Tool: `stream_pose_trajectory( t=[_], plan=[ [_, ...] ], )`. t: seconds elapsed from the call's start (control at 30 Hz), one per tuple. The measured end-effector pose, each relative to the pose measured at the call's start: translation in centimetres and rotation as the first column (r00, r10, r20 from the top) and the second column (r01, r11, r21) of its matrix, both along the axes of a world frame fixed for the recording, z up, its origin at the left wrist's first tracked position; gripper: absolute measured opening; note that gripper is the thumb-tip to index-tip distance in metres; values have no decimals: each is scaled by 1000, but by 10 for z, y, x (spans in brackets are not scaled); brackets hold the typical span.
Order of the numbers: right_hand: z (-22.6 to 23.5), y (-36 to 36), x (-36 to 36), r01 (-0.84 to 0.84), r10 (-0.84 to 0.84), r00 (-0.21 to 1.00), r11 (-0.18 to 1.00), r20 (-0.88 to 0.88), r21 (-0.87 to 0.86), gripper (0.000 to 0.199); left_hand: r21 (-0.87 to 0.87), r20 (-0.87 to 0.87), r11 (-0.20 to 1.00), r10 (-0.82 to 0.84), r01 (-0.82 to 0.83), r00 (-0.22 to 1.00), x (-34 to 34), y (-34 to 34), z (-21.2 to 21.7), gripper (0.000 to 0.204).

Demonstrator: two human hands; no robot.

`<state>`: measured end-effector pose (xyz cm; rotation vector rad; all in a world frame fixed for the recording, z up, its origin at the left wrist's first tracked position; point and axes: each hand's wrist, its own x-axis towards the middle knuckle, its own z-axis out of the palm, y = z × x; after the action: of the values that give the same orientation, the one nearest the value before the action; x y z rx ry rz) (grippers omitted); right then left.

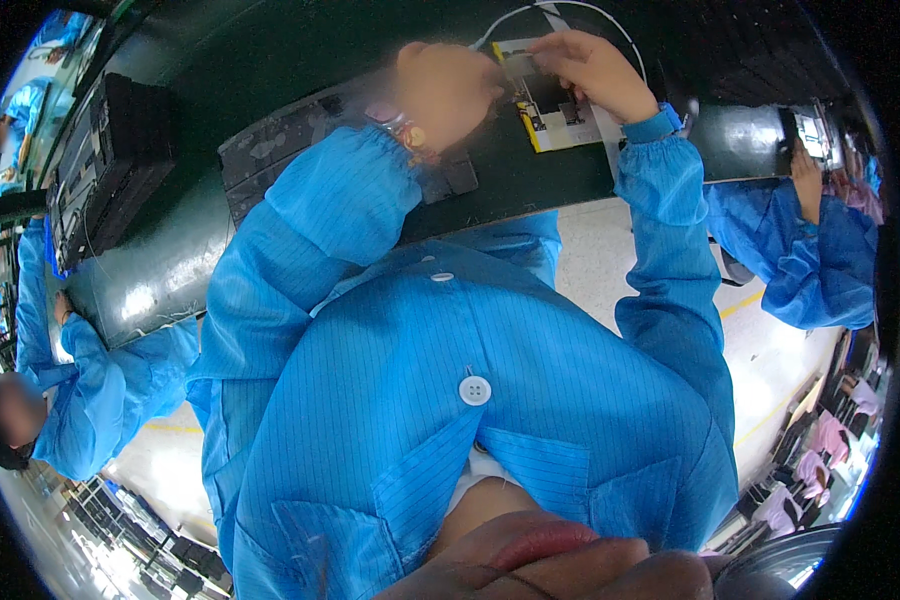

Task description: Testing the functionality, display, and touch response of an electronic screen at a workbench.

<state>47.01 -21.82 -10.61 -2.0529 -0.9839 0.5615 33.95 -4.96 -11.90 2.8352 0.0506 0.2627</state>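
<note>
My left hand (448, 90) is blurred and sits at the left end of a small flat device (560, 118) with a white face and yellow edges, lying on the dark green table (530, 185). How its fingers lie is unclear. My right hand (592, 68) reaches over the device from the right, and its fingertips pinch the device's top edge. A thin white cable (625, 40) loops behind the hands. Both my arms wear blue striped sleeves, and there is a colourful band on my left wrist (410, 130).
A grey flat tray (270, 150) lies left of my hands, and a black box (120, 150) stands further left. Persons in blue coats work at the left (80, 400) and at the right, where a hand (805, 180) rests on the table. Pale floor shows below.
</note>
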Motion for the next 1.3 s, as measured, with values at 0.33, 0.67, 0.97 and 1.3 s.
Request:
stream_pose_trajectory(
  t=[0.33,0.67,0.97,1.3],
  plan=[
    [-2,-1,0,15,-15,1000,1000,-15,-13,31,19,47,1000,-1,1,999,2,-2,-6,20],
    [-4,-1,0,12,-12,1000,1000,12,-5,29,-157,65,987,-19,29,998,11,2,-9,21],
    [-3,1,-2,15,-15,1000,999,6,-29,30,-334,10,942,44,-38,999,16,-1,-12,20],
    [-12,13,8,-119,124,974,992,190,-37,33,-307,25,950,61,-51,998,17,-3,-14,20]
  ],
)
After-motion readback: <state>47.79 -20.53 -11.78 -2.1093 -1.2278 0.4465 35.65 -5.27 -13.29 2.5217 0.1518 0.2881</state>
